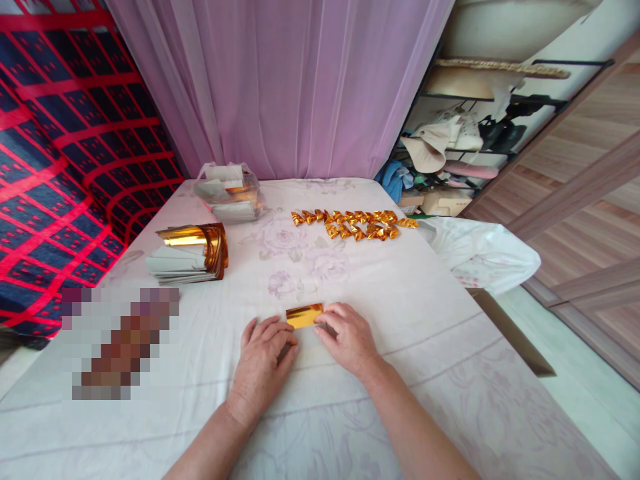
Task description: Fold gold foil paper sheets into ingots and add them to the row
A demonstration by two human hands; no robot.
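Now both my hands press a gold paper flat at lower centre.

My left hand (263, 357) and right hand (350, 337) lie open, fingertips on the gold paper (304, 315), upon the white flowered cloth (400, 300); lilac curtain (280, 80) hangs top centre, wooden floor (590, 187) at right.

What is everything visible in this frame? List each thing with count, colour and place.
gold paper sheet: one, gold, on the cloth between both hands
folded gold pieces: many, too small to count, gold, in rows at the far middle
paper stack: one, gold and silver, far left
plastic bag of papers: one, clear, far left by the curtain
tablecloth: one, white with faint flowers, covering the table
curtain: one, lilac, behind the table
shelf with hats: one, dark frame, far right
left hand: flat, fingertips at the sheet
right hand: flat, fingertips at the sheet
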